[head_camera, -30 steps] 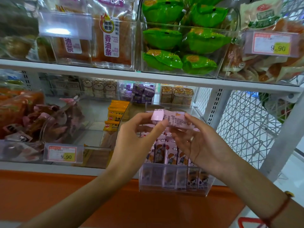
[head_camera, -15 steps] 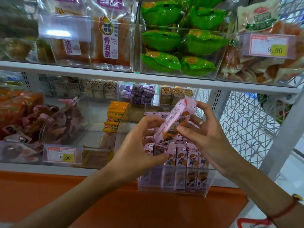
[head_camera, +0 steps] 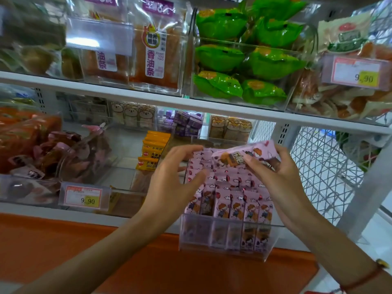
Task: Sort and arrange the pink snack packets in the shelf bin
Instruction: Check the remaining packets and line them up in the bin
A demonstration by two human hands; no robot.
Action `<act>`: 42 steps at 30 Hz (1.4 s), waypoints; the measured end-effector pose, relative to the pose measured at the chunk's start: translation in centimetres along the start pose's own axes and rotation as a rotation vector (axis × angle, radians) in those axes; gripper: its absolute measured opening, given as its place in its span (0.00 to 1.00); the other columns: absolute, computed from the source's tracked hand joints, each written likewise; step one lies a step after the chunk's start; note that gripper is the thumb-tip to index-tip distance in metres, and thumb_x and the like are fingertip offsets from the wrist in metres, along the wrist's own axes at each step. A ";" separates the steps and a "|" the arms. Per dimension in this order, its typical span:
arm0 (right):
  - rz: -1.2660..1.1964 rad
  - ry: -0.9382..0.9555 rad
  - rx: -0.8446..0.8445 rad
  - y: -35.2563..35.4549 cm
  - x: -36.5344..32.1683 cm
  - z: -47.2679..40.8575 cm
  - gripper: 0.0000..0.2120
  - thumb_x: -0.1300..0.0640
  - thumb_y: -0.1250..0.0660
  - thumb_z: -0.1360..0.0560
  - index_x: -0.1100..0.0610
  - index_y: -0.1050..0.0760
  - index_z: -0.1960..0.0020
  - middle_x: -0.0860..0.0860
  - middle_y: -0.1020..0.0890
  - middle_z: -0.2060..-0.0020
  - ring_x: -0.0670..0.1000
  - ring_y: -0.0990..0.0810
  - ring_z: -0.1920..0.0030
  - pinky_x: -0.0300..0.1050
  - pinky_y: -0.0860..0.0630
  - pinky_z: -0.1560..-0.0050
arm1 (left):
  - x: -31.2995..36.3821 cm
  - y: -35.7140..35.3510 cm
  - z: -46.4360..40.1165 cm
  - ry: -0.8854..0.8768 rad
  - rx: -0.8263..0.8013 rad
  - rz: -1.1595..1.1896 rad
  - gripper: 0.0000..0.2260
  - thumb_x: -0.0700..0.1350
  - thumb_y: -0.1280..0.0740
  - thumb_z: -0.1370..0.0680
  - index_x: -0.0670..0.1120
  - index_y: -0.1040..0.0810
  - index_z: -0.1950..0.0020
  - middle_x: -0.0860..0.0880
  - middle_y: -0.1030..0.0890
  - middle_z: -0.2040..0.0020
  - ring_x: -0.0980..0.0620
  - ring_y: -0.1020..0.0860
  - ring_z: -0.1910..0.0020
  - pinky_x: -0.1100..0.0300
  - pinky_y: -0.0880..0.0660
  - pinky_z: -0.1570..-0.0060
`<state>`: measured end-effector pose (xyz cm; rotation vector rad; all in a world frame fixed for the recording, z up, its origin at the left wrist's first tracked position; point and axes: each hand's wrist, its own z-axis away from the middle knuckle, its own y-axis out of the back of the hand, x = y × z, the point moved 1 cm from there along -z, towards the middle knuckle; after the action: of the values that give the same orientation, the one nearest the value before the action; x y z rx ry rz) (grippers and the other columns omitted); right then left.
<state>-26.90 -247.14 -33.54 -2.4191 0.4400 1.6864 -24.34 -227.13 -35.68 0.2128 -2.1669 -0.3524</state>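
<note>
A clear plastic bin sticks out from the lower shelf, filled with several upright pink snack packets printed with a cartoon child. My right hand pinches one pink packet above the bin, holding it nearly flat. My left hand hovers just left of that packet with fingers spread and relaxed over the back rows, gripping nothing.
Yellow packets stand in the bin to the left. A price tag reading 9.90 hangs on the shelf front. Green packets fill a bin on the shelf above. A white wire rack is on the right.
The held packet has tipped from steeply tilted to nearly flat, now in my right hand alone. My left hand has let go of it and opened beside it.
</note>
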 end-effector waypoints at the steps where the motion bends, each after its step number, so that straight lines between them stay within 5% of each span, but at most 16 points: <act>1: -0.011 -0.047 0.058 0.1 0.4 -0.5 0.28 0.53 0.28 0.29 0.50 0.34 0.33 0.50 0.21 0.45 0.49 0.21 0.44 0.50 0.27 0.38 | -0.4 0.2 -0.1 0.030 0.039 -0.006 0.19 0.47 0.31 0.24 0.64 0.31 0.39 0.65 0.27 0.41 0.65 0.27 0.42 0.65 0.27 0.45; 3: 0.046 -0.088 0.120 -0.1 1.1 -1.5 0.29 0.55 0.29 0.27 0.53 0.38 0.30 0.51 0.23 0.43 0.50 0.22 0.43 0.52 0.27 0.37 | -1.6 0.4 -0.4 0.118 0.056 -0.003 0.20 0.48 0.31 0.24 0.63 0.33 0.37 0.65 0.29 0.42 0.66 0.26 0.45 0.67 0.26 0.51; 5: 0.155 -0.049 0.101 -0.9 1.5 -3.0 0.26 0.57 0.30 0.26 0.52 0.38 0.33 0.48 0.23 0.49 0.45 0.22 0.49 0.37 0.23 0.51 | -3.1 0.3 -0.5 0.235 0.015 0.012 0.22 0.50 0.32 0.23 0.58 0.34 0.32 0.61 0.28 0.42 0.66 0.26 0.48 0.72 0.28 0.58; 8: 0.377 0.097 0.064 -2.3 1.8 -6.1 0.23 0.62 0.32 0.25 0.52 0.39 0.37 0.45 0.25 0.55 0.40 0.23 0.58 0.27 0.27 0.68 | -4.4 -0.1 -0.3 0.327 -0.045 0.078 0.17 0.51 0.35 0.22 0.54 0.30 0.34 0.59 0.24 0.43 0.63 0.24 0.46 0.69 0.26 0.52; 12: 0.670 0.231 0.006 -3.5 3.4 -10.1 0.21 0.63 0.35 0.23 0.59 0.38 0.33 0.55 0.23 0.45 0.54 0.22 0.48 0.43 0.26 0.55 | -4.7 -0.6 0.0 0.348 -0.090 0.176 0.10 0.52 0.38 0.21 0.58 0.26 0.40 0.57 0.21 0.43 0.56 0.22 0.42 0.51 0.23 0.42; 17: 0.790 0.166 -0.314 -4.1 5.9 -13.3 0.24 0.67 0.34 0.25 0.56 0.36 0.33 0.46 0.26 0.53 0.54 0.22 0.49 0.36 0.27 0.63 | -4.8 -0.3 -0.1 0.378 -0.088 0.211 0.12 0.52 0.38 0.22 0.55 0.26 0.39 0.56 0.21 0.42 0.55 0.22 0.42 0.50 0.23 0.41; 20: 0.918 0.150 -0.385 -4.5 7.8 -14.6 0.14 0.62 0.31 0.26 0.57 0.27 0.42 0.48 0.24 0.52 0.52 0.23 0.51 0.43 0.25 0.55 | -4.7 -0.4 0.0 0.370 -0.091 0.205 0.14 0.53 0.38 0.23 0.55 0.27 0.38 0.56 0.21 0.42 0.56 0.22 0.42 0.50 0.23 0.41; 23: 1.039 0.057 -0.495 -5.0 8.8 -15.2 0.09 0.58 0.38 0.21 0.59 0.21 0.46 0.53 0.20 0.50 0.52 0.23 0.54 0.52 0.25 0.46 | -4.7 -0.3 -0.2 0.370 -0.089 0.210 0.14 0.53 0.38 0.23 0.55 0.27 0.38 0.55 0.21 0.42 0.55 0.22 0.42 0.50 0.23 0.42; 27: 1.189 0.013 -0.567 -5.1 7.6 -14.7 0.16 0.57 0.45 0.19 0.62 0.27 0.35 0.60 0.25 0.38 0.59 0.24 0.43 0.53 0.27 0.42 | -4.5 -0.2 -0.1 0.367 -0.100 0.182 0.14 0.53 0.38 0.23 0.54 0.27 0.38 0.55 0.21 0.41 0.55 0.22 0.42 0.49 0.24 0.41; 29: 1.149 0.059 -0.517 -4.7 6.4 -13.4 0.19 0.57 0.44 0.20 0.56 0.34 0.29 0.59 0.30 0.32 0.51 0.23 0.49 0.47 0.26 0.50 | -4.3 -0.1 -0.1 0.367 -0.091 0.162 0.15 0.53 0.37 0.23 0.54 0.28 0.37 0.56 0.22 0.42 0.56 0.23 0.42 0.50 0.24 0.41; 31: 1.108 0.146 -0.429 -3.9 5.5 -10.7 0.20 0.57 0.43 0.20 0.53 0.35 0.29 0.57 0.28 0.33 0.44 0.26 0.54 0.43 0.27 0.53 | -4.1 0.2 -0.2 0.346 -0.047 0.057 0.17 0.53 0.36 0.23 0.55 0.30 0.34 0.59 0.24 0.43 0.58 0.24 0.44 0.52 0.24 0.42; 33: 1.129 0.264 -0.368 -2.5 5.1 -6.9 0.17 0.56 0.42 0.21 0.52 0.31 0.32 0.52 0.28 0.33 0.49 0.26 0.40 0.47 0.27 0.42 | -3.3 0.3 -1.1 0.244 0.023 -0.081 0.19 0.53 0.33 0.25 0.57 0.30 0.35 0.61 0.25 0.45 0.60 0.25 0.46 0.55 0.24 0.45; 35: 1.108 0.320 -0.362 -1.5 4.8 -3.3 0.16 0.52 0.43 0.20 0.48 0.29 0.34 0.47 0.28 0.35 0.49 0.28 0.36 0.46 0.29 0.38 | -2.4 0.1 -3.0 0.084 0.047 -0.212 0.17 0.50 0.31 0.24 0.56 0.29 0.36 0.60 0.25 0.45 0.59 0.25 0.46 0.56 0.24 0.47; 39: 1.175 0.186 -0.425 -0.8 5.8 -1.2 0.22 0.44 0.52 0.18 0.44 0.44 0.25 0.48 0.36 0.27 0.49 0.40 0.27 0.47 0.45 0.27 | -1.9 -2.5 -8.3 -0.170 -0.171 -0.545 0.12 0.43 0.34 0.21 0.49 0.23 0.38 0.51 0.21 0.41 0.56 0.25 0.45 0.61 0.27 0.48; 42: 1.141 0.196 -0.370 -0.9 6.1 -1.2 0.22 0.43 0.53 0.18 0.44 0.44 0.25 0.48 0.35 0.27 0.49 0.40 0.28 0.45 0.47 0.28 | -3.1 -5.3 -11.5 -0.193 -0.323 -0.733 0.12 0.43 0.38 0.20 0.51 0.24 0.37 0.50 0.22 0.38 0.51 0.25 0.41 0.57 0.26 0.45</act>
<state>-23.61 -247.54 -38.85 -2.7892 1.9862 1.9571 -13.07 -233.23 -33.44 0.8175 -2.1106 -1.1641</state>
